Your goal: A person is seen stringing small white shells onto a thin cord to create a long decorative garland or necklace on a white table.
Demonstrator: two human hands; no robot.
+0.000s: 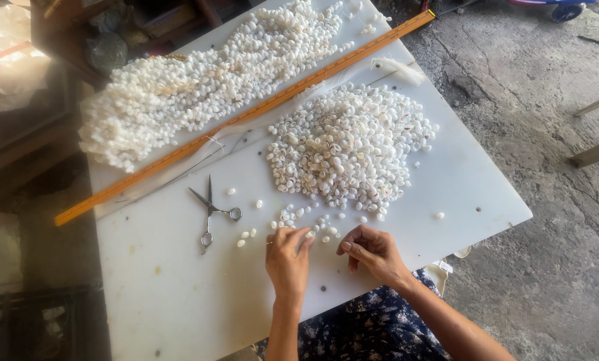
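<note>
My left hand point(287, 257) rests on a white table point(179, 294), fingertips pinched together at a few loose white shells point(323, 230). My right hand point(373, 251) lies beside it, fingers curled down on the board; whether it holds anything is hidden. Just beyond both hands spreads a large pile of loose white shells point(349, 147). Behind a long orange ruler point(246, 117) lies a heap of strung shells point(199, 87). Thin clear thread point(199, 160) runs along the ruler.
Steel scissors point(211, 210) lie open to the left of my hands, with stray shells point(246, 235) around them. Cracked concrete floor point(547, 200) lies to the right. Dark shelving and clutter point(39, 134) stand at the left. Blue floral fabric point(366, 327) covers my lap.
</note>
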